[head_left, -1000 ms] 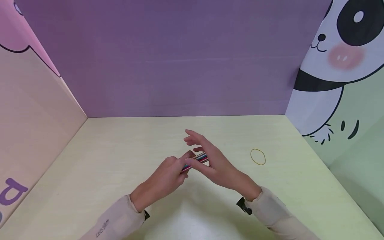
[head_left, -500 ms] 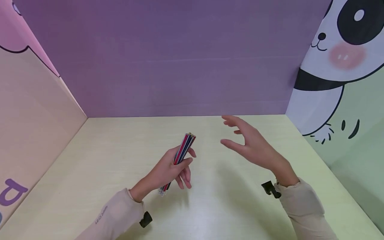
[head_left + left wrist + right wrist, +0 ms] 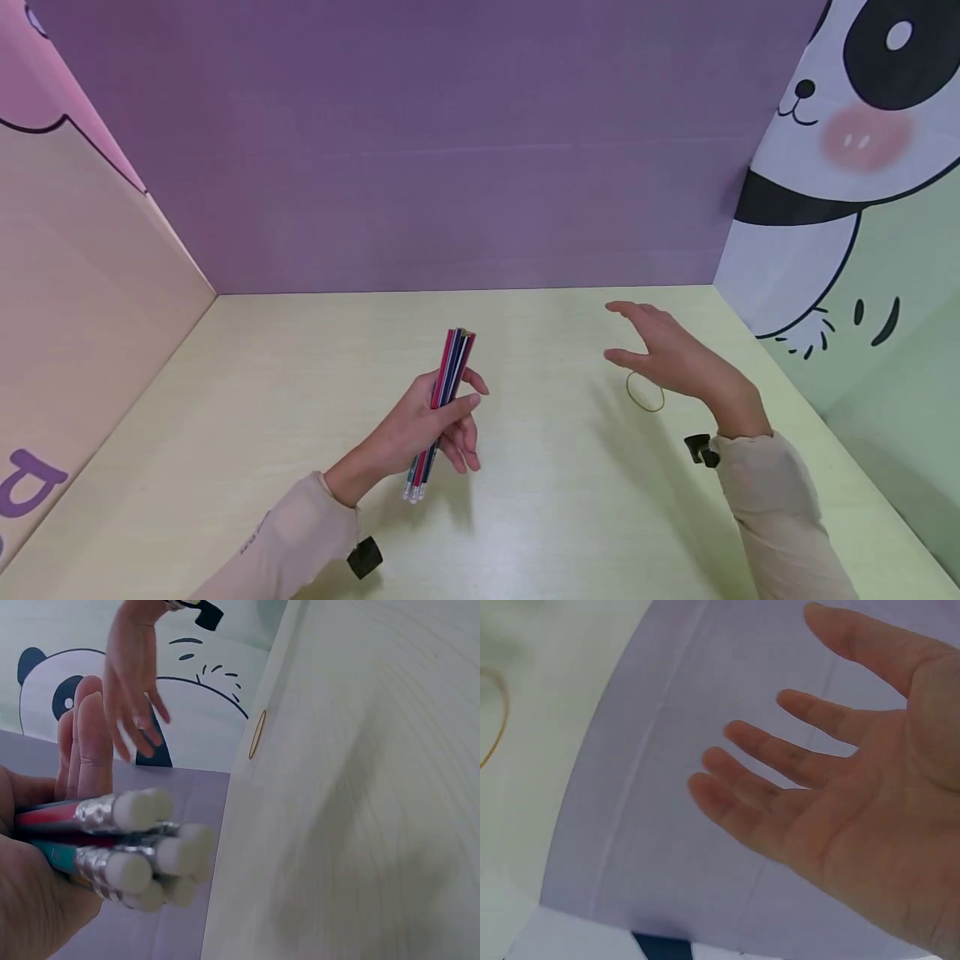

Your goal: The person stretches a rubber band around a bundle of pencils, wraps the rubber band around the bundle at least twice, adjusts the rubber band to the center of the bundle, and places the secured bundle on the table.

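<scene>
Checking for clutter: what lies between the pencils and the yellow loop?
Head view: part of the left hand holding the pencils, then bare tabletop to the yellow loop.

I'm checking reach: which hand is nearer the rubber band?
Right. The right hand is raised near the rubber band, not touching; the left hand, gripping pencils, is farther, to its left.

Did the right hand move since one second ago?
Yes, to the right. In the head view, the right hand was left of the yellow band; now it overlaps it, nearer the panda picture.
</scene>
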Motion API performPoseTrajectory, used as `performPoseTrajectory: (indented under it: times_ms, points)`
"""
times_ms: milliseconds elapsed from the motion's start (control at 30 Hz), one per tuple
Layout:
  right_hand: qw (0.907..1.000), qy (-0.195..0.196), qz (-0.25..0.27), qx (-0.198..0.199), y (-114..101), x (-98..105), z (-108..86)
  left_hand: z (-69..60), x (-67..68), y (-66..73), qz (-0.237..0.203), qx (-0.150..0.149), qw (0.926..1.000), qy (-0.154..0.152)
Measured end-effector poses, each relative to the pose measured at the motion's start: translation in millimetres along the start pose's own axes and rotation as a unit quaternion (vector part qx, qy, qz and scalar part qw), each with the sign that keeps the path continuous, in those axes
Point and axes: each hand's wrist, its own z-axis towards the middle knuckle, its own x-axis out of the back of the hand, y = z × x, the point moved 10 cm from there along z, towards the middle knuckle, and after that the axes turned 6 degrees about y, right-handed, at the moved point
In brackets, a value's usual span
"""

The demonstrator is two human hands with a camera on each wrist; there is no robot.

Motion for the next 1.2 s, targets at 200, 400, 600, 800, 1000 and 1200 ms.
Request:
performPoseTrajectory:
  times_ms: [200, 400, 600, 800, 1000, 1200]
  points:
    - [0.9974, -0.049, -0.038, -0.037, 38.3, -15.0, 3.6, -0.7, -0.6, 1.0, -0.021, 0.001, 0.9998, 0.005]
    - [0.9963, -0.058, -0.045, -0.045, 69.2, -25.4, 7.9, -1.0, -2.3, 0.9, -0.039, 0.010, 0.9992, 0.004]
    - [0.9922, -0.080, -0.054, -0.079, 93.9, -35.2, 8.9, 0.0, 2.0, -2.3, -0.046, 0.022, 0.9986, 0.014]
    - [0.9880, -0.093, -0.070, -0.101, 110.8, -45.8, 9.8, -0.3, 1.2, -2.6, -0.058, 0.023, 0.9980, 0.008]
    - [0.9831, -0.090, -0.099, -0.125, 121.2, -51.0, 12.4, -0.6, -0.9, -3.4, -0.063, 0.023, 0.9977, -0.001]
    - [0.9805, -0.090, -0.107, -0.137, 125.2, -54.7, 11.5, -2.0, -3.5, -3.9, -0.066, 0.022, 0.9975, -0.009]
